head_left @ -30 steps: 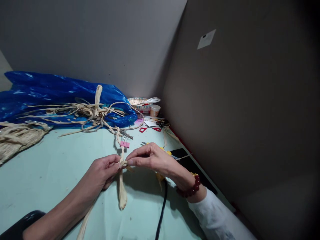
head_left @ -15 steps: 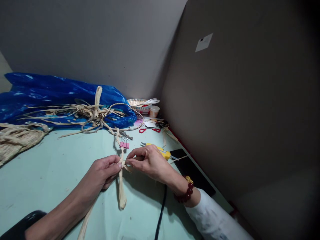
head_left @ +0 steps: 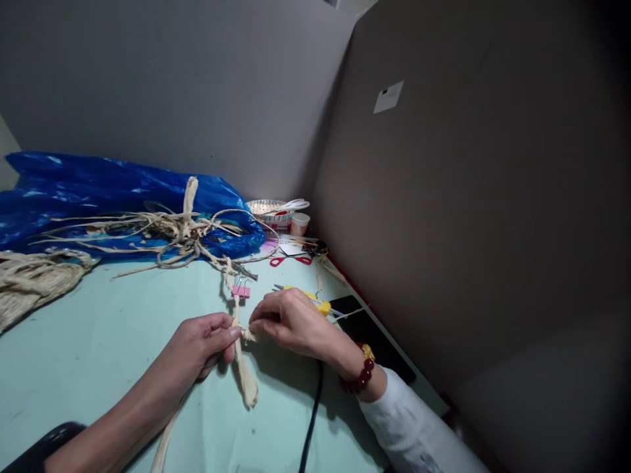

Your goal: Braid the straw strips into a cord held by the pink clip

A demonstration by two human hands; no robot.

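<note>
My left hand (head_left: 202, 345) and my right hand (head_left: 288, 322) meet at the middle of the table, both pinching a pale straw braid (head_left: 245, 378). The braid runs from a pink binder clip (head_left: 241, 290) down between my fingertips, and its loose end lies on the table below them. Beyond the clip it joins a tangle of straw strips (head_left: 172, 233). A red bead bracelet (head_left: 362, 376) is on my right wrist.
A blue plastic bag (head_left: 98, 190) lies at the back left, and a straw bundle (head_left: 29, 282) at the far left. A yellow cutter (head_left: 315, 301), red scissors (head_left: 290, 261), a bowl (head_left: 269, 210), a cup (head_left: 299, 223), a dark phone (head_left: 367, 328) and a black cable (head_left: 310, 420) lie on the light green table (head_left: 98, 341).
My right hand has closed more tightly over the braid and shifted slightly left. The braid's loose end has swung a little to the right.
</note>
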